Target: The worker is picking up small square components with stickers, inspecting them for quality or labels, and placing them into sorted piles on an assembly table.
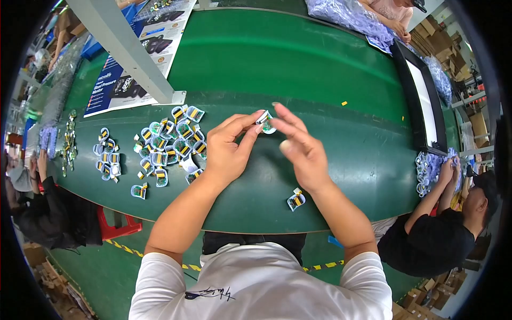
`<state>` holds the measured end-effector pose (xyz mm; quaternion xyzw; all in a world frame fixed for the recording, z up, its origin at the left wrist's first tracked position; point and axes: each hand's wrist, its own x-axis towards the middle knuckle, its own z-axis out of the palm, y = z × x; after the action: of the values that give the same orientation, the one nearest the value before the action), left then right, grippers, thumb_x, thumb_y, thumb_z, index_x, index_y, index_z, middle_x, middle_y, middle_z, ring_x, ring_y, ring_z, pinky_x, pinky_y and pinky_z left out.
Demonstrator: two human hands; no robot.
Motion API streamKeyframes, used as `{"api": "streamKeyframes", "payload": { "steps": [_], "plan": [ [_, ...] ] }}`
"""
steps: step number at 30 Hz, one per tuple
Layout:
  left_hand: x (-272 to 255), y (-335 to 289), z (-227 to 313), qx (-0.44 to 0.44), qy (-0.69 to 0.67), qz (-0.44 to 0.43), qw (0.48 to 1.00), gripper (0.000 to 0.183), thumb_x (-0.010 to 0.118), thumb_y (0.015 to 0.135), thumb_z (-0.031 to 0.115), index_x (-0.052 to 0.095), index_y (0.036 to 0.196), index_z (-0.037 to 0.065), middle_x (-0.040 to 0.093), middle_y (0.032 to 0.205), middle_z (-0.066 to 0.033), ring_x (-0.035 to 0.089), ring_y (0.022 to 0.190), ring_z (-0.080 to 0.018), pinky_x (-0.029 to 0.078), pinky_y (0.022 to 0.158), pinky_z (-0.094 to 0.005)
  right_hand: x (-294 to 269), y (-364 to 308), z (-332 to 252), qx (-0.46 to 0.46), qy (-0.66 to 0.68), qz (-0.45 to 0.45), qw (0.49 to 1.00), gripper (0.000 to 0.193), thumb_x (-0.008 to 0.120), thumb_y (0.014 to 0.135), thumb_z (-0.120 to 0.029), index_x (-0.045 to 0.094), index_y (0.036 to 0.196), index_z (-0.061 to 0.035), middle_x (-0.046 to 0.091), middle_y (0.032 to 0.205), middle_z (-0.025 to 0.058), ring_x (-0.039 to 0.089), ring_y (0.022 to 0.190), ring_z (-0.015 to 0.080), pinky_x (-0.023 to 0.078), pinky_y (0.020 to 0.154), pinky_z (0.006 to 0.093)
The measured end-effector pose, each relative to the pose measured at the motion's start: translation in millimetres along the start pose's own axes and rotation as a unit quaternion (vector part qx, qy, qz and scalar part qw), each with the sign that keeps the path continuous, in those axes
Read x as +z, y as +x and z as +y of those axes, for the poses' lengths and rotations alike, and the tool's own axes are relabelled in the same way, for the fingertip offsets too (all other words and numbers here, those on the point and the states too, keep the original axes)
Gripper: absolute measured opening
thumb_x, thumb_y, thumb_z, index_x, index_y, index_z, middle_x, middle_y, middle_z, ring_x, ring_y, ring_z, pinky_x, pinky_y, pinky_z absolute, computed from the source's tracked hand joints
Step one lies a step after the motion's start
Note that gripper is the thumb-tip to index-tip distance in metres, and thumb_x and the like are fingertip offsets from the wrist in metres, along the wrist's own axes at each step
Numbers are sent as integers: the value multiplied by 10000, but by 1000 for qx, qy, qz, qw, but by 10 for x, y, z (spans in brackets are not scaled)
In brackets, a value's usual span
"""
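Note:
My left hand (233,145) pinches a small circuit board assembly (268,124) between thumb and fingertips, above the dark green table (250,194). It has a white rim and green parts. Close to its right side, my right hand (303,146) has its fingers apart, slightly blurred, and I see nothing in it. A single similar assembly (296,200) with a yellow-and-black part lies near my right forearm. Left of my left hand spreads a pile of such assemblies (159,143), and a smaller cluster (108,154) lies further left.
A grey metal post (128,48) stands on the table at the far left, beside a printed sheet (144,58). A black-framed panel (421,101) lies at the right. Co-workers sit at both sides, the right one in a black shirt (434,234). A red stool (120,224) stands at left.

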<state>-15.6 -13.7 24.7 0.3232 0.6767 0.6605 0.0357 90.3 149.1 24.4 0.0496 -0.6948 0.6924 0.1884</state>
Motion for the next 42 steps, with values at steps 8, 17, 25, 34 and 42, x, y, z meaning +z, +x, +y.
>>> {"api": "streamKeyframes", "payload": {
  "steps": [8, 17, 25, 34, 42],
  "plan": [
    [52, 18, 22, -9, -24, -7, 1000, 286, 698, 967, -44, 753, 1243, 4, 766, 1071, -122, 744, 935, -176, 598, 835, -288, -169, 52, -50, 33, -73, 66, 995, 298, 631, 1027, -67, 702, 1305, 17, 594, 1480, 170, 558, 1381, 267, 418, 1174, 401],
    [67, 2, 39, 54, 54, 10, 997, 273, 713, 942, -53, 757, 1206, 1, 773, 1057, -139, 760, 911, -217, 592, 803, -306, 3, 55, -146, -163, -439, 70, 881, 269, 823, 845, -103, 776, 1102, -43, 695, 1328, 91, 642, 1262, 327, 405, 1136, 561],
    [73, -5, 64, 109, 94, 22, 989, 279, 732, 924, -67, 755, 1199, -24, 770, 1038, -141, 749, 915, -202, 589, 816, -302, 83, 47, -163, -211, -527, 74, 820, 303, 826, 820, -107, 767, 1113, -57, 690, 1347, 88, 621, 1301, 320, 376, 1158, 573],
    [66, -7, 49, 106, 96, 42, 989, 271, 725, 925, -61, 760, 1189, -10, 771, 1032, -146, 754, 887, -228, 591, 791, -307, 177, 31, -141, -174, -436, 40, 882, 424, 837, 821, -117, 714, 1203, 18, 591, 1480, 182, 539, 1402, 382, 400, 1150, 575],
    [81, -43, -73, 25, 44, 10, 999, 249, 707, 955, -43, 758, 1197, -9, 771, 1033, -119, 755, 877, -188, 603, 789, -300, -94, 57, -172, -112, -321, 9, 940, 402, 790, 885, -73, 727, 1278, -14, 544, 1543, 219, 510, 1441, 409, 418, 1175, 486]
  ]
}}
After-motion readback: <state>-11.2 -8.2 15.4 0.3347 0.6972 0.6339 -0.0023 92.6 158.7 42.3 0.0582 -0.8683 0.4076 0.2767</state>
